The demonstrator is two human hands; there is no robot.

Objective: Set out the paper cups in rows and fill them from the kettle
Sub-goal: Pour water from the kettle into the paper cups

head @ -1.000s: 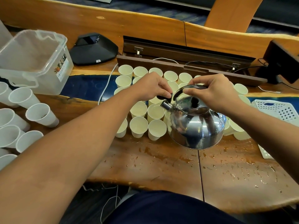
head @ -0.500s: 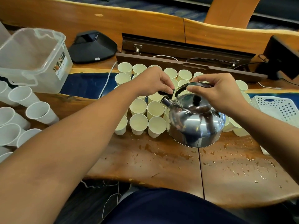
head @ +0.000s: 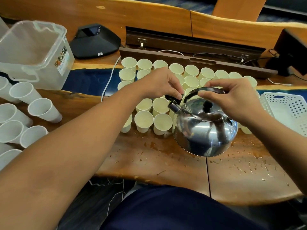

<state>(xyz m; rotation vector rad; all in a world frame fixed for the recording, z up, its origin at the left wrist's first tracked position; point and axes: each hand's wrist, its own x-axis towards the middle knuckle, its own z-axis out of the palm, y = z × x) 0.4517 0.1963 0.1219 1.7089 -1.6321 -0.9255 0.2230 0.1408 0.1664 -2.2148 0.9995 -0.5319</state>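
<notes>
Kettle (head: 205, 128) barely shifted since earlier, held above table (head: 149, 156) by cups (head: 162, 123). Right hand (head: 232, 98) grips handle; left hand (head: 163, 84) pinches spout cap (head: 173, 97). Rows set, near cups look filled; others can't tell.

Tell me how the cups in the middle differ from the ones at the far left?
The middle cups stand upright in rows and look cream inside; the left cups look white and lie scattered and tilted. The kettle, gripped by the left hand and right hand, hangs by the middle cups only. Both groups look the same shape.
</notes>
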